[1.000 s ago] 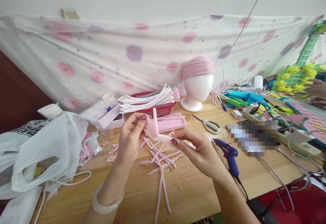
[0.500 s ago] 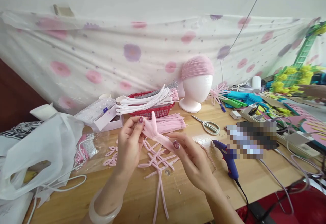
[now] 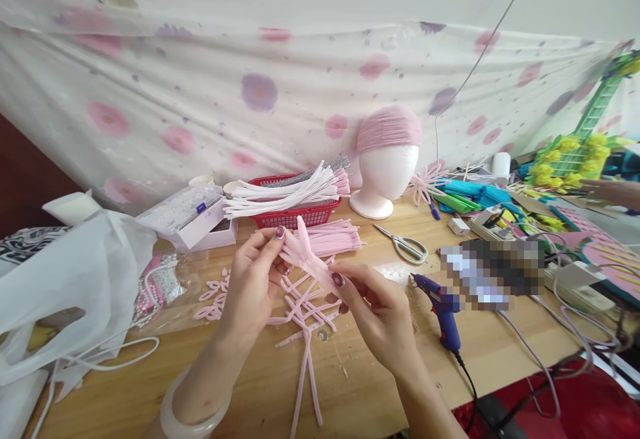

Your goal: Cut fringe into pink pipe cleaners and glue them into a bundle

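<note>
Between my hands is a piece made of pale pink pipe cleaners [image 3: 311,260], held above the table, with one short end sticking up. My left hand [image 3: 255,276] pinches its left end between thumb and fingertips. At the other end, my right hand [image 3: 373,309] grips the flat strip between thumb and fingers. Below lie crossed pink pipe cleaners [image 3: 307,352], two long stems pointing toward me. Small pink loops [image 3: 213,299] lie left of them. A bundle of straight pink pipe cleaners [image 3: 337,238] rests just behind my hands.
A red basket [image 3: 300,218] carries white pipe cleaners [image 3: 280,194]. Nearby stand a white foam head [image 3: 387,172], scissors [image 3: 407,247] and a blue glue gun [image 3: 440,312] with its cord. A plastic bag [image 3: 75,279] is at left. Another person's hand [image 3: 613,191] shows at far right.
The camera view has shifted slightly. Both hands keep hold of the pink pipe-cleaner piece, and my right fingers have curled in more around its strip.
</note>
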{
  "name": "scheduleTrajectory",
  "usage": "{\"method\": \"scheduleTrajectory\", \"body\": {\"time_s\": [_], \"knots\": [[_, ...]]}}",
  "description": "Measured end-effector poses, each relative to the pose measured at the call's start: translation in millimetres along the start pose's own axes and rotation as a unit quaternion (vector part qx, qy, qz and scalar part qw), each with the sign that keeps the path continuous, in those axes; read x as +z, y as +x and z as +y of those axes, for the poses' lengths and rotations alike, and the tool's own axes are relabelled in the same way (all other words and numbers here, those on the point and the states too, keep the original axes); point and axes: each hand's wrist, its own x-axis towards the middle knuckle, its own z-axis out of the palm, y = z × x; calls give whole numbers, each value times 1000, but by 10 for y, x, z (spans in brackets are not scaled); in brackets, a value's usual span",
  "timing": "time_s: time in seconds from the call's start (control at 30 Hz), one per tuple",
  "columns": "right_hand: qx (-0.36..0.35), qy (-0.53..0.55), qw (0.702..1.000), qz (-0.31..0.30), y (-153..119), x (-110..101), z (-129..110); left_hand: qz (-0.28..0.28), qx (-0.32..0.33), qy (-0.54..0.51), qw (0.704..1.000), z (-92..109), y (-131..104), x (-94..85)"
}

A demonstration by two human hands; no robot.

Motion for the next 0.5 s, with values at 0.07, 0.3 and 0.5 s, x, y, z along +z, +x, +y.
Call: {"method": "scheduleTrajectory", "body": {"time_s": [0.07,0.3,0.5], "knots": [[1,-12,1000,2,1,-13,-20,-4,3,8,1000,2,-10,11],[-59,-67,996,-8,28,-57,-110,7,16,17,1000,-17,-1,7],[-56,-64,995,-52,26,-94,-104,15,13,4,1000,-26,14,13]]}}
